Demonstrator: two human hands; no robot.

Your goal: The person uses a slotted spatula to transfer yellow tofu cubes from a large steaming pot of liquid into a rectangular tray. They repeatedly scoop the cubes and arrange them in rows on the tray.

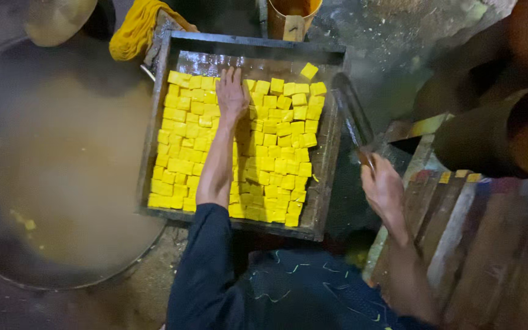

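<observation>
A square dark wooden tray (329, 160) holds many bright yellow cut cubes (271, 160) packed in rows. My left hand (231, 95) lies flat on the cubes near the tray's far edge, fingers spread, arm stretched across the tray. My right hand (382, 188) is beside the tray's right rim, closed on the handle of a long dark knife (352, 113) whose blade points away along that rim. One cube (308, 71) sits loose at the far right corner.
A big round pan (62, 183) of steaming brownish liquid sits left of the tray. A yellow cloth (134, 29) lies at the tray's far left corner, a yellow bucket (293, 17) behind. Stained wooden planks (484, 238) lie on the right.
</observation>
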